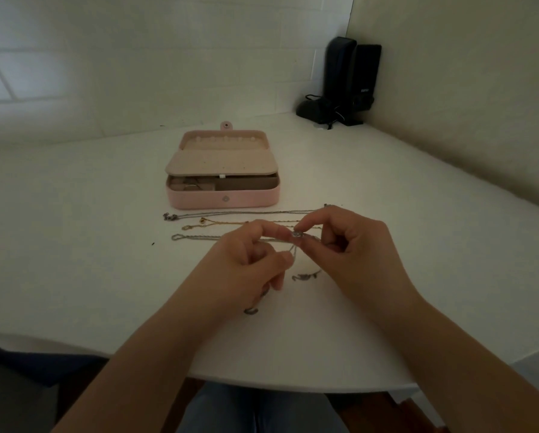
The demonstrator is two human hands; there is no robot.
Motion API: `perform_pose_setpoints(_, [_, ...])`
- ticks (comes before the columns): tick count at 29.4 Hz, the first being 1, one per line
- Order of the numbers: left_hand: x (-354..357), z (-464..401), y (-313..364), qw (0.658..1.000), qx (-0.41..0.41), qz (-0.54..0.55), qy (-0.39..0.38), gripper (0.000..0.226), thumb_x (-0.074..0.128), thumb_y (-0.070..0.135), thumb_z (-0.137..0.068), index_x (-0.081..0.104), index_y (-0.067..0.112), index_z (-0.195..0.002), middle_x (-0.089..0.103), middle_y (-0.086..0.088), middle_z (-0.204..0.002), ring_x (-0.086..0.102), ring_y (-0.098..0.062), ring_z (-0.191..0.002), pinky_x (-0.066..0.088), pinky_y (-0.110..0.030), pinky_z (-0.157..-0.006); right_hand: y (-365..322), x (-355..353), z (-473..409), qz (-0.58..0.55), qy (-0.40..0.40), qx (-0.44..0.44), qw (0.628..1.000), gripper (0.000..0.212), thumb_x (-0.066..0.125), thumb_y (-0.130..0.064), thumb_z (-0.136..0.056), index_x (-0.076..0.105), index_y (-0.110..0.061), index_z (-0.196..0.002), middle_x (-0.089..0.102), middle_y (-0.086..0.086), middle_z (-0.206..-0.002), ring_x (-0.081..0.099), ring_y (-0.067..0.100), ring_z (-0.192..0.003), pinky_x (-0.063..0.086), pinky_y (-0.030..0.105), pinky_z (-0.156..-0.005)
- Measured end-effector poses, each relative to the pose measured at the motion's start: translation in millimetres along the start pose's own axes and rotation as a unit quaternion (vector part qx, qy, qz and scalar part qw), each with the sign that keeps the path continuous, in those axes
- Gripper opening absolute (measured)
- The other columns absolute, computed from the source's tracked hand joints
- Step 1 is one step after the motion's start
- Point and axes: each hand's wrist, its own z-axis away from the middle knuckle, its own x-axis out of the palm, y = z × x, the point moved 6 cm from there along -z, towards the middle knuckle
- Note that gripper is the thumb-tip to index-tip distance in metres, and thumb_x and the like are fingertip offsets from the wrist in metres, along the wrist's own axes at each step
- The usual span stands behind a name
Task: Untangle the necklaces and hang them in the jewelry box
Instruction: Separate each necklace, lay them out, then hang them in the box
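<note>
We're pinching a thin silver chain (294, 249) with both hands above the white surface (74, 245): the left hand (246, 264) is gripping its strands, the right hand (352, 248) is nipping its small pendant (298, 234). Three more necklaces (230, 221) are lying stretched just beyond, and the pink jewelry box (223, 198) is sitting open behind them.

Bare forearms (156, 354), no sleeves; light blue jeans (230, 410)

white table (74, 245), black speakers (349, 79), tiled wall (106, 57)
</note>
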Motion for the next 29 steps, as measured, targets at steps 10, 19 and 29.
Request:
perform_pose_setpoints(10, [-15.4,1.9,8.8,0.989,0.071,-0.062,0.114,0.009,0.068,0.022,-0.078,0.070,0.031,-0.076,0.049,0.015,-0.039,0.039,0.000,-0.036,0.031,-0.009,-0.041,-5.5,0.5,2.7,-0.004,0.010,-0.037,0.999,0.016,0.068,-0.017,-0.078,0.061,-0.031,-0.080,0.031,-0.007,-0.049,0.032,0.004,-0.044,0.027,0.007,-0.048])
perform_pose_setpoints(19, [-18.6,1.4,10.1,0.987,0.075,-0.037,0.137,0.015,0.060,0.021,-0.084,0.063,0.025,-0.070,0.054,0.018,-0.044,0.042,0.001,-0.038,0.032,-0.007,-0.042,-2.8,11.8,2.7,-0.036,-0.065,0.013,0.997,0.007,0.062,-0.031,-0.082,0.061,-0.037,-0.085,0.036,-0.009,-0.048,0.034,0.005,-0.043,0.033,0.016,-0.045])
perform_pose_setpoints(29, [-11.8,-1.7,9.8,0.986,0.109,-0.090,0.092,0.015,0.053,0.023,-0.089,0.058,0.026,-0.075,0.060,0.016,-0.063,0.046,0.000,-0.052,0.038,-0.011,-0.048,-4.8,9.7,0.4,-0.130,-0.102,0.097,0.981,0.013,0.062,-0.016,-0.086,0.068,-0.027,-0.088,0.045,-0.004,-0.036,0.037,0.004,-0.032,0.034,0.012,-0.042])
